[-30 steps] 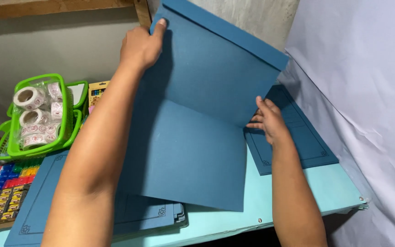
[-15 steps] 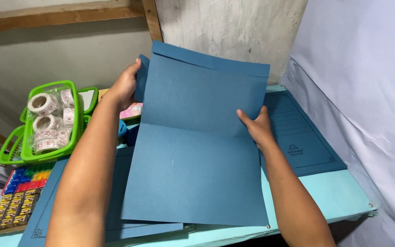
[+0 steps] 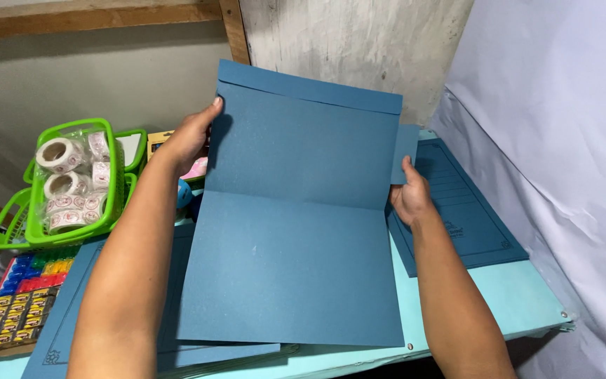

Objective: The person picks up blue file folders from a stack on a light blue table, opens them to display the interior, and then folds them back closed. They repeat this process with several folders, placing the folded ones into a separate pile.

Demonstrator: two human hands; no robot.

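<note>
Left hand (image 3: pixel 189 137): closed on the upper left edge of the blue folder (image 3: pixel 296 231), fingers curled over the edge, thumb side toward the camera.
Right hand (image 3: pixel 408 198): closed on the folder's right edge near the crease, pinching a small blue flap that sticks out there.
Blue folder: opened at a fold across the middle; upper half raised and tilted back toward the wall, lower half sloping down toward the camera, bottom edge close over the stack below.
Folder top: narrow folded strip of a slightly different shade along the upper edge.
Stack under folder (image 3: pixel 177 344): more blue folders lying flat on the bench, showing at the left and bottom, printed border line along the left edge.
Folder at right (image 3: pixel 471 217): another blue folder flat on the bench, printed side up, just beside the right hand.
Bench (image 3: pixel 520 302): pale turquoise top, small rivets along the front edge.
Green baskets (image 3: pixel 71 189): at left, well apart from the right hand, near the left forearm; rolls of stickers in clear wrapping inside.
Coloured small items (image 3: pixel 26 302): rows in packs at far left, below the baskets.
White sheet (image 3: pixel 562 140): hanging at right.
</note>
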